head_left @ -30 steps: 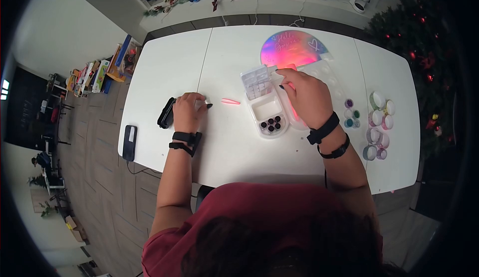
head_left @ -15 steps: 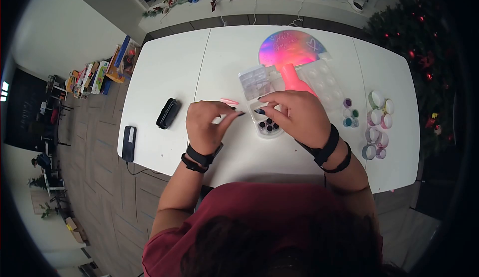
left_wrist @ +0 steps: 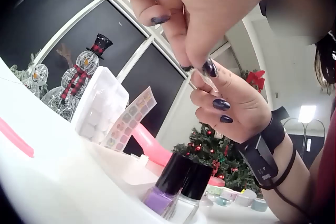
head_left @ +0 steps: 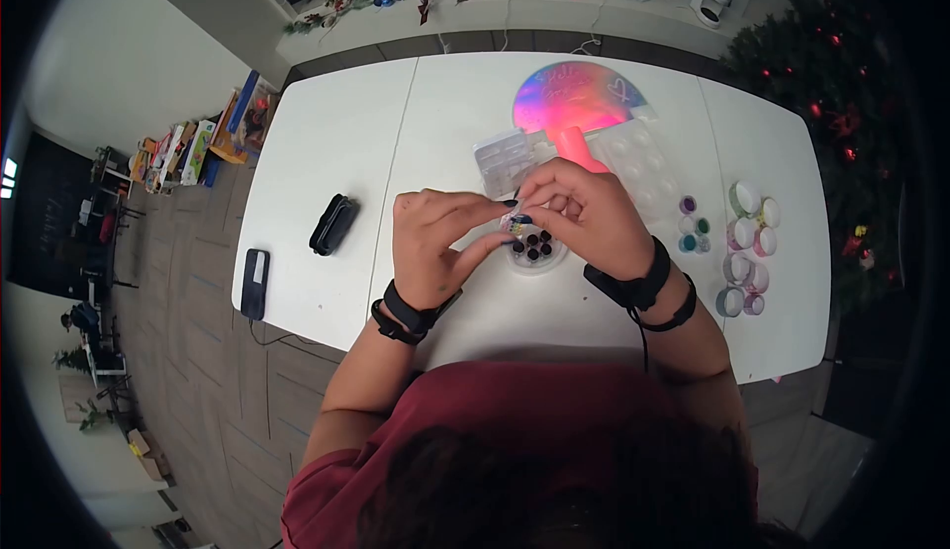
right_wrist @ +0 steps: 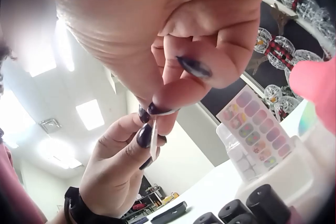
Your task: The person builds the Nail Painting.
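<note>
Over the white case (left_wrist: 113,169), my left hand (head_left: 435,242) and right hand (head_left: 589,213) meet at the fingertips. Between them is a small, thin, clear-pinkish piece (left_wrist: 210,83), which both hands pinch between thumb and fingers. It shows edge-on as a pale strip (right_wrist: 154,142) in the right wrist view; I cannot tell its kind. Below, black-capped nail polish bottles (head_left: 532,244) stand in the case's front end. A sheet of patterned nail stickers (right_wrist: 257,129) stands upright beside the case's raised lid (head_left: 505,160).
Behind the right hand stands a bright pink device (head_left: 572,143), near a clear tray of round wells (head_left: 638,158) and a rainbow half-round panel (head_left: 574,99). Small jars (head_left: 747,242) cluster at right. A black case (head_left: 334,225) and a phone-like object (head_left: 254,284) lie left.
My left hand has left the black case and moved right to the white case. The right hand has come back from the pink device, and the fingertips now meet on the small piece.
</note>
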Tool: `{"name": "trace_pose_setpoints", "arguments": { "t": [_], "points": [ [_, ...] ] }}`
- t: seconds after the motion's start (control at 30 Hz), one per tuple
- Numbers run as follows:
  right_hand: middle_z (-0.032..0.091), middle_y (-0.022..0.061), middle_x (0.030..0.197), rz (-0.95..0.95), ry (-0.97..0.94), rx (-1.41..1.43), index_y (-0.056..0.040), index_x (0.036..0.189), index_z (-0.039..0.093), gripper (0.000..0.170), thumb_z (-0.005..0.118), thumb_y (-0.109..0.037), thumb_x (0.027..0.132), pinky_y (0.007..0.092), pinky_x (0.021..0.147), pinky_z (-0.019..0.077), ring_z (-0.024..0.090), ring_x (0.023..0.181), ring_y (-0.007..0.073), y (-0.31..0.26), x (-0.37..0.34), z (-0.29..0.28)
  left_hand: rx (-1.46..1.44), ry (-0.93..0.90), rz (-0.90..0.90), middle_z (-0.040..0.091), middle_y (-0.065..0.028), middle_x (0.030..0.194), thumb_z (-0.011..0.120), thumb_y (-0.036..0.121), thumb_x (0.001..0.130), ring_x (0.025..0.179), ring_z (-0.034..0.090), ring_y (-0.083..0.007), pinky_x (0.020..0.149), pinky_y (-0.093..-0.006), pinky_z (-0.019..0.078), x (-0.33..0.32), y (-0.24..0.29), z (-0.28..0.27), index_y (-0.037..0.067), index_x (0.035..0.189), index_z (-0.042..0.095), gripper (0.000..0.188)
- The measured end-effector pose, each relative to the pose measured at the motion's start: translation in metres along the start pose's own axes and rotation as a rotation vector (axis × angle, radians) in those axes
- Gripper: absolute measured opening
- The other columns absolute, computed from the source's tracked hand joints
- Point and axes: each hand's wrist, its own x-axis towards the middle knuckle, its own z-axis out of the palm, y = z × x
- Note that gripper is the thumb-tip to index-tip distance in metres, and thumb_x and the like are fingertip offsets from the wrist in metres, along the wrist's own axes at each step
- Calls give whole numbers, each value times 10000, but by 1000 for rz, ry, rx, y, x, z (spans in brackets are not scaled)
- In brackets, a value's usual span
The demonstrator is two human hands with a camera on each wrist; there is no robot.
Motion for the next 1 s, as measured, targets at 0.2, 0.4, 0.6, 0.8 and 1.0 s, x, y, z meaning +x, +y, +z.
{"name": "trace_pose_setpoints", "arguments": {
  "t": [0.2,0.4,0.6,0.8,1.0],
  "points": [
    [801,78,959,-56,-56,-108,-83,1197,679,214,750,-61,996,324,732,584,760,775,199,5,2,1,-4,-125,-110,824,76,945,903,200,873,710,632,-138,847,-335,379,-7,-11,12,195,1007,832,152],
    [793,48,1022,-217,176,-400,-116,1184,710,227,760,-63,970,341,719,575,747,791,220,6,6,-3,14,-109,-343,794,22,821,876,202,901,607,628,-160,820,-318,449,-9,-53,41,180,924,839,49],
    [789,35,956,-175,212,-418,-116,1089,762,132,787,-100,960,326,677,558,688,693,192,3,4,-11,74,-188,-229,803,20,834,875,207,896,677,700,-162,793,-350,425,1,-54,44,182,909,824,58],
    [788,6,881,-163,178,-401,-128,1077,760,159,804,-94,928,318,626,534,671,640,158,11,5,-8,237,-184,-126,802,35,865,871,202,890,723,711,-163,779,-363,403,-6,-55,51,187,922,816,65],
    [793,21,896,-99,120,-436,-134,1073,750,147,788,-101,934,348,637,544,704,685,194,16,5,-9,191,-168,-146,801,24,923,851,190,913,728,704,-178,778,-368,412,-9,-52,50,173,944,811,54]
  ]
}}
